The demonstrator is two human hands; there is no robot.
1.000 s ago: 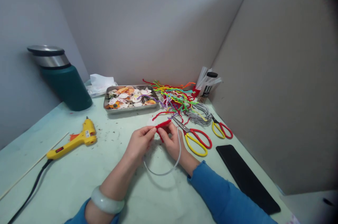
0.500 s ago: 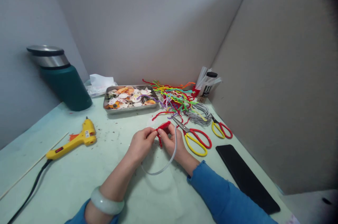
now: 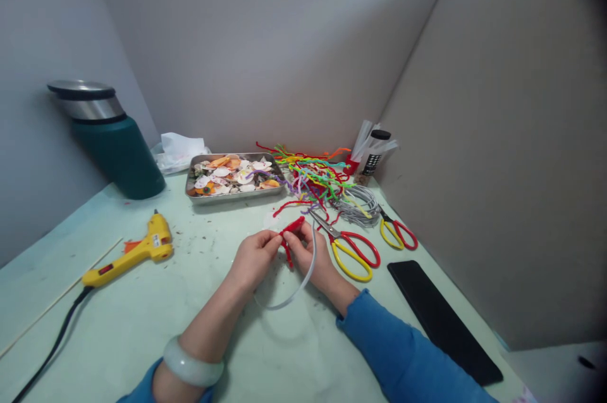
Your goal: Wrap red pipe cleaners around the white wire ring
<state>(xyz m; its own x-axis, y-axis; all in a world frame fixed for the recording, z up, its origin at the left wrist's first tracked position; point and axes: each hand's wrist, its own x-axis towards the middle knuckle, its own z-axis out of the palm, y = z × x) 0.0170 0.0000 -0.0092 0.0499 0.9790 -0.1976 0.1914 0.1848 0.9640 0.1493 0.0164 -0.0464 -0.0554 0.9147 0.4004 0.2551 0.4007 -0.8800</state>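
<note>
Red yarn (image 3: 293, 225) is pinched between my two hands above the middle of the table, with a short end dangling below the fingers. My left hand (image 3: 256, 256) grips it from the left, thumb and forefinger together. From the right, my right hand (image 3: 310, 255) holds the wound red part, its thumb on top. A pale grey wire (image 3: 308, 276) runs from the red yarn in a loop that hangs beneath my hands; how it joins the yarn is hidden by the fingers. Close to my right hand lie scissors (image 3: 351, 251) with red and yellow handles.
At the back stand a metal tray (image 3: 232, 197) of shells, tangled colourful yarn (image 3: 317, 172), a coil of grey wire (image 3: 358, 207) and a clear bottle (image 3: 372, 156). Smaller scissors (image 3: 398, 232) and a black slab (image 3: 441, 321) lie right. Left are a glue gun (image 3: 137, 254) and green flask (image 3: 118, 156).
The hanging wire loop has shifted slightly upward and left. Both hands keep nearly the same place and grip on the red yarn.
</note>
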